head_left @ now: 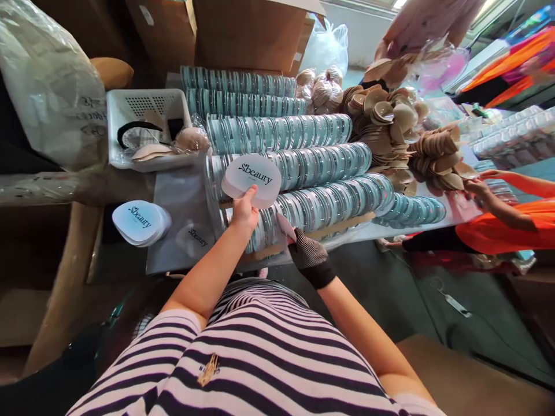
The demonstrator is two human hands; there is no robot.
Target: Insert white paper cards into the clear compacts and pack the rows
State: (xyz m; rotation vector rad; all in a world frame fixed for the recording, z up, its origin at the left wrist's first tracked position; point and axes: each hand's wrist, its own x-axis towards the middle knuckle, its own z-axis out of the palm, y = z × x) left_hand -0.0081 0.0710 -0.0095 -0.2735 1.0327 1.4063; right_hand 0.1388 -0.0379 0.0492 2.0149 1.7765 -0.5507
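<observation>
My left hand (247, 211) is closed on a small stack of white rounded cards (252, 188) printed "beauty", the thumb lying over the printed face. In my right hand (309, 254), which wears a dark fingerless glove, one pale card (286, 226) is pinched and tilted nearly edge-on. That card is beside the front row of clear round plastic cases (333, 202), which stand on edge in long lines; I cannot tell whether it touches them. At the left, another stack of the same cards (137, 222) lies by the table edge, and a single card (193, 240) appears under clear plastic.
A white plastic basket (150, 162) with a black band and beige cups stands at the back left. Beige cup stacks (381, 124) crowd the right end of the rows. A co-worker in orange (498, 228) reaches in from the right. Cardboard boxes (247, 37) stand behind.
</observation>
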